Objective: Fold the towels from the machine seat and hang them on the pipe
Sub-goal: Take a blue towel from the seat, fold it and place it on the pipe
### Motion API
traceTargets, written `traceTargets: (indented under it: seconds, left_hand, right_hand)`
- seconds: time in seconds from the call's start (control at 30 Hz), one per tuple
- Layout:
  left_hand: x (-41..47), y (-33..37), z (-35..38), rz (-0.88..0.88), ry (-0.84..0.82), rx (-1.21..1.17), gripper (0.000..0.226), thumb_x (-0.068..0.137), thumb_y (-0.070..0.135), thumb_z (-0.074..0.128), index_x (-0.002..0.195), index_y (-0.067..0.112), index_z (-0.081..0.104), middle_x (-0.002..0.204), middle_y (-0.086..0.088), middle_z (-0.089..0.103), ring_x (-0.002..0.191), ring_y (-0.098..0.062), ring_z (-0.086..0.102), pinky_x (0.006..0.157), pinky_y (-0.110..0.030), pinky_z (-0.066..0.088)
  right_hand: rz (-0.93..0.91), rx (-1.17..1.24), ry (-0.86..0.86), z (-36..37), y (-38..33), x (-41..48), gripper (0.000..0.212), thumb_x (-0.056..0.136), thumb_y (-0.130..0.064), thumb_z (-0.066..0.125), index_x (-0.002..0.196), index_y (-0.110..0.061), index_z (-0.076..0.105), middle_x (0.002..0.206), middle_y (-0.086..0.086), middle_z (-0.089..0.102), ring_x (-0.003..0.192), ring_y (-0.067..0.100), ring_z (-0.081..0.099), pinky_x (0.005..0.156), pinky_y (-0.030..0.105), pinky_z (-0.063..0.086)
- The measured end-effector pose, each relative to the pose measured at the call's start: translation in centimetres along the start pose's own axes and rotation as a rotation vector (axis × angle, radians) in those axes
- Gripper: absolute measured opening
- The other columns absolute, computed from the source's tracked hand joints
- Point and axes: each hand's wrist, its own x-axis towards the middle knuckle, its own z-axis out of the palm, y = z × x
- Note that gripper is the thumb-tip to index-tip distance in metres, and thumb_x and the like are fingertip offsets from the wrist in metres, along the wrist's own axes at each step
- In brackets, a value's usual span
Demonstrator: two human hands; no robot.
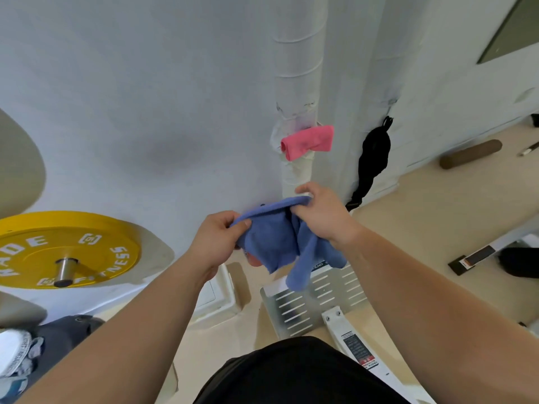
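A blue towel (274, 240) hangs in the air in front of me, held by its top edge between both hands. My left hand (214, 243) pinches its left corner; my right hand (322, 214) grips the right corner, and loose folds droop below. Straight ahead, a white wrapped pipe (296, 62) runs up the wall. A folded pink towel (307, 141) hangs on a fitting at the pipe, a little above my right hand.
A yellow weight plate (67, 249) on a steel peg sits at the left. A slotted metal machine plate (315, 293) lies below the towel. A black bag (373, 158) hangs on the wall right of the pipe. Dark clothes lie at bottom left.
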Motion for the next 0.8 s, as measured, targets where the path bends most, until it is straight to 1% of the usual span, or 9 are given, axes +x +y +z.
traceTargets:
  seconds: [0.07,0.13,0.23,0.33,0.4,0.47,0.6,0.73,0.8]
  left_hand:
    - [0.2,0.3,0.0,-0.035,0.042,-0.089,0.023,0.100,0.016,0.057,0.096,-0.005,0.068,0.082,-0.022,0.067,0.073,-0.023,0.060,0.068,-0.034,0.058]
    - [0.2,0.6,0.2,-0.065,0.048,-0.115,0.022,0.101,0.014,0.053,0.097,-0.005,0.063,0.078,-0.015,0.063,0.071,-0.023,0.057,0.063,-0.032,0.055]
    - [-0.2,1.2,1.5,-0.017,-0.024,-0.061,0.009,0.101,0.012,0.050,0.097,0.009,0.058,0.075,-0.004,0.056,0.066,-0.017,0.049,0.058,-0.026,0.043]
    - [-1.0,1.6,2.9,0.125,-0.151,-0.061,0.033,0.103,0.011,0.050,0.131,0.027,0.052,0.103,0.007,0.067,0.092,-0.003,0.065,0.076,-0.016,0.050]
    - [-1.1,1.8,3.4,0.216,-0.212,0.026,0.038,0.104,0.013,0.051,0.138,0.030,0.053,0.119,0.014,0.067,0.110,0.004,0.062,0.093,-0.013,0.048]
    - [-0.9,1.9,3.4,0.273,-0.188,0.152,0.029,0.104,0.015,0.051,0.128,0.024,0.064,0.116,0.012,0.070,0.107,0.001,0.063,0.092,-0.013,0.047]
    - [-0.5,2.2,3.0,0.261,-0.027,0.186,0.020,0.101,0.014,0.053,0.089,0.024,0.064,0.073,0.021,0.063,0.067,0.008,0.057,0.061,-0.009,0.042]
    - [-0.1,2.2,1.9,0.211,-0.009,0.117,0.019,0.100,0.015,0.053,0.086,0.021,0.065,0.078,0.007,0.068,0.068,-0.011,0.061,0.067,-0.041,0.057]
    - [0.2,2.2,1.1,0.215,0.029,0.141,0.019,0.100,0.015,0.053,0.087,0.020,0.065,0.079,0.002,0.066,0.069,-0.015,0.057,0.068,-0.041,0.053]
  right_hand:
    - [0.112,0.021,-0.074,-0.2,0.0,-0.5,0.065,0.084,-0.011,0.065,0.140,-0.032,0.042,0.096,0.009,0.063,0.083,0.021,0.062,0.063,0.022,0.047]
    - [0.189,0.150,-0.106,-0.1,-0.4,-1.1,0.064,0.083,-0.008,0.061,0.140,-0.033,0.042,0.098,0.008,0.063,0.085,0.021,0.062,0.063,0.021,0.049]
    - [0.159,0.369,-0.140,0.5,-1.0,-1.8,0.052,0.087,-0.001,0.060,0.135,-0.021,0.053,0.079,0.000,0.065,0.079,0.013,0.063,0.076,0.026,0.050]
    - [0.133,0.578,-0.197,1.4,-1.5,-2.5,0.039,0.091,0.004,0.063,0.123,-0.018,0.057,0.087,0.006,0.069,0.080,0.016,0.068,0.077,0.030,0.055]
    - [0.115,0.635,-0.191,1.6,-1.9,-2.7,0.033,0.090,0.005,0.066,0.115,-0.014,0.057,0.084,0.008,0.072,0.076,0.017,0.071,0.070,0.028,0.056]
    - [0.098,0.611,-0.173,1.5,-2.0,-2.9,0.027,0.089,0.004,0.068,0.108,-0.012,0.056,0.087,0.018,0.073,0.076,0.017,0.070,0.069,0.026,0.055]
    - [0.045,0.421,-0.195,0.7,-1.9,-3.1,0.028,0.086,-0.008,0.075,0.107,-0.015,0.058,0.096,0.021,0.074,0.077,0.011,0.066,0.073,0.023,0.052]
    - [-0.020,0.231,-0.269,-0.1,-1.6,-3.4,0.026,0.087,-0.006,0.072,0.110,-0.012,0.062,0.085,0.017,0.075,0.068,0.006,0.061,0.065,0.016,0.046]
    - [-0.030,0.187,-0.267,-0.8,-1.1,-3.4,0.027,0.087,-0.004,0.071,0.110,-0.013,0.062,0.084,0.018,0.074,0.063,0.002,0.059,0.062,0.011,0.044]
